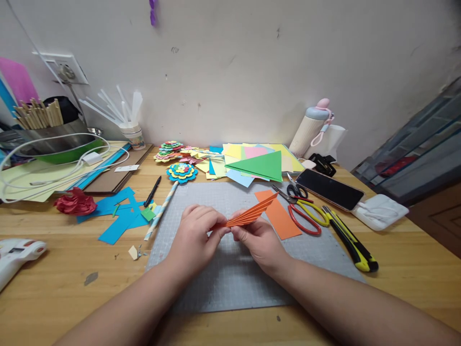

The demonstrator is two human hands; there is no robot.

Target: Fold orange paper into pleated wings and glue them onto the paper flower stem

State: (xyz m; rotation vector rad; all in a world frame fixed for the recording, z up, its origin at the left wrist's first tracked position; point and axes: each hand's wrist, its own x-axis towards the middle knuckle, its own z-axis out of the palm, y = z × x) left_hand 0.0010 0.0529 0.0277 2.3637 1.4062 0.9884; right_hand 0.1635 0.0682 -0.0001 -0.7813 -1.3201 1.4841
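A pleated piece of orange paper is held above the grey cutting mat. My left hand pinches its narrow left end between thumb and fingers. With thumb below and fingers behind the folds, my right hand grips the same paper close by. The pleats fan out toward the upper right. Behind my right hand, a flat orange sheet lies on the mat. Scissors with red and yellow handles rest beside that sheet.
A yellow-black utility knife and a phone lie at right. Coloured paper is stacked behind the mat. A layered paper flower, blue strips, crumpled red paper and a white glue gun are at left.
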